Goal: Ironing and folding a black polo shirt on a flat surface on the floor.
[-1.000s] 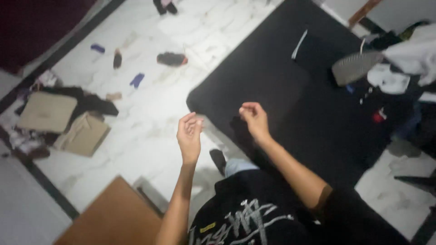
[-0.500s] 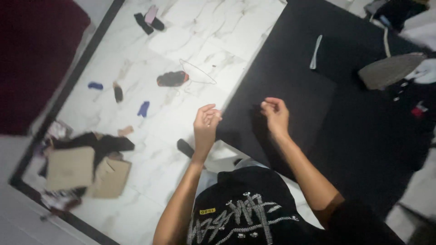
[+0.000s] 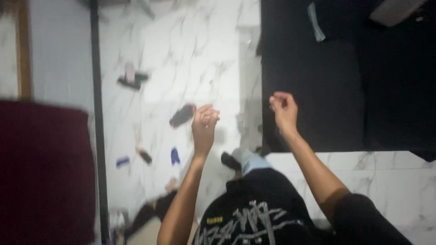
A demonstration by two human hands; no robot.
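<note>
I observe the left hand (image 3: 203,124) raised over the marble floor (image 3: 181,50), fingers (image 3: 206,111) pinched together at the tips; the right hand (image 3: 284,109) is raised level with it at the near edge of the black cloth (image 3: 313,90), fingers curled inward. Whether anything fine runs between them I cannot tell: the frame is blurred and nothing shows in either grip. Compared with half a second ago, the view has swung left. The iron has slid to the top right corner (image 3: 395,9), and a dark red block (image 3: 43,172) now fills the lower left. The hands themselves keep the same spacing and posture. Small dark and blue scraps (image 3: 175,155) lie scattered on the floor below the left hand. A black printed shirt (image 3: 250,218) occupies the bottom edge.
</note>
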